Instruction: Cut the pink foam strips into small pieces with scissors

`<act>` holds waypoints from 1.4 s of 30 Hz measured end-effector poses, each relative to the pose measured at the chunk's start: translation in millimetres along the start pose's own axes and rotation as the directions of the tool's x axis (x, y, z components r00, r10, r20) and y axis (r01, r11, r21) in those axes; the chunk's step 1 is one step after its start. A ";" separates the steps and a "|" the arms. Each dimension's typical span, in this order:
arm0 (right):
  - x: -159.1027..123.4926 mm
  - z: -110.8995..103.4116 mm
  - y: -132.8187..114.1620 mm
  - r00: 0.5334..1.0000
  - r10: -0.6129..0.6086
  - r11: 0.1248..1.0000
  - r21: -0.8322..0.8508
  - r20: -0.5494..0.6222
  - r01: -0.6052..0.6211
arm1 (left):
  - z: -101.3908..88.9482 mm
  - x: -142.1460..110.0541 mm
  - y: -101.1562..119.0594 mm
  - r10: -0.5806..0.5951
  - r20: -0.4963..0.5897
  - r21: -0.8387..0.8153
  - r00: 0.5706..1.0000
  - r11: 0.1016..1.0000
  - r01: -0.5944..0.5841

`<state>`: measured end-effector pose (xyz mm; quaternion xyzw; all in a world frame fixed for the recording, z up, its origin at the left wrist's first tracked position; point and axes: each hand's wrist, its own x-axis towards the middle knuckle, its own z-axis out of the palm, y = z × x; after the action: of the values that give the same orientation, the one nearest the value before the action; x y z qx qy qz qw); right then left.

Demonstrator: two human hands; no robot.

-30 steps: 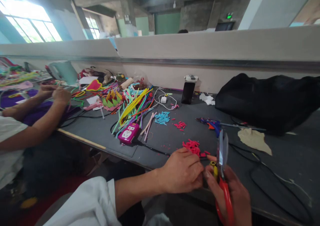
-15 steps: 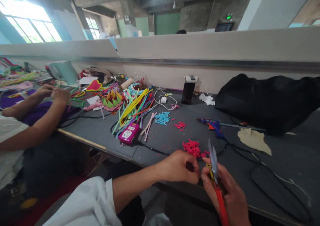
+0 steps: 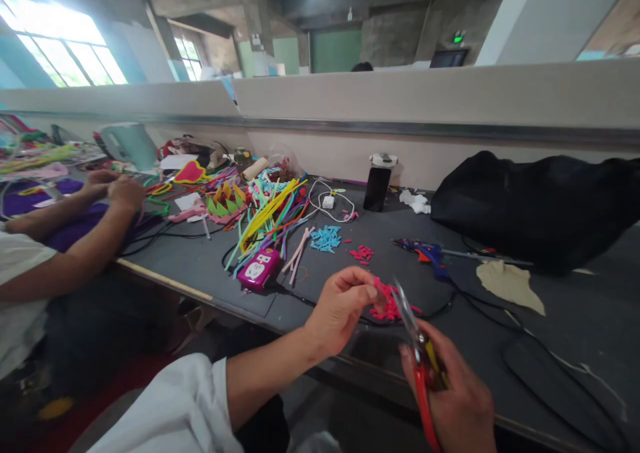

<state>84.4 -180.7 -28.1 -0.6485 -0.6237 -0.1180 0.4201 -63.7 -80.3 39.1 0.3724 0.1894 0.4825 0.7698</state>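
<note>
My right hand (image 3: pixel 457 389) is wrapped round a pair of scissors (image 3: pixel 423 381) with red handles, its metal blades pointing up and away from me. Something small and yellow shows beside the scissors' pivot in that hand. At the near side of a pile of short red pieces (image 3: pixel 386 311), my left hand (image 3: pixel 336 309) has its thumb and fingertips pinched together; what they hold, if anything, is too small to make out. A smaller group of red pieces (image 3: pixel 361 254) and a pile of short blue pieces (image 3: pixel 325 238) lie farther back on the dark table.
A purple case (image 3: pixel 259 269) lies beside a bundle of coloured pipe cleaners (image 3: pixel 273 216). To the right are a blue glue gun (image 3: pixel 434 258) with its black cable, a beige scrap (image 3: pixel 507 283) and a black bag (image 3: pixel 530 206). A phone (image 3: pixel 377 188) stands upright. Another person's hands (image 3: pixel 117 187) work at left.
My left hand has moved up and forward to the red pile, away from the right hand. The scissors have tilted to the left and dropped slightly.
</note>
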 end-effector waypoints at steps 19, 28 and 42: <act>-12.2 8.6 2.1 0.995 0.012 0.998 -0.057 0.103 -0.006 | 8.0 -11.5 -10.6 0.026 -0.161 -0.037 0.987 0.999 -0.032; -14.9 9.0 6.9 0.990 -0.020 0.996 -0.086 0.141 0.032 | 8.5 -11.6 -10.1 0.047 -0.155 -0.028 0.987 0.998 -0.052; -15.4 6.2 9.5 0.990 -0.050 0.996 -0.068 0.132 0.060 | 8.2 -12.4 -10.2 0.078 -0.158 0.030 0.984 0.997 -0.074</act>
<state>87.8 -186.1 -46.1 -0.6519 -0.6629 -0.1093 0.3516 -58.0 -97.2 35.9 0.3489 0.2420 0.5373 0.7287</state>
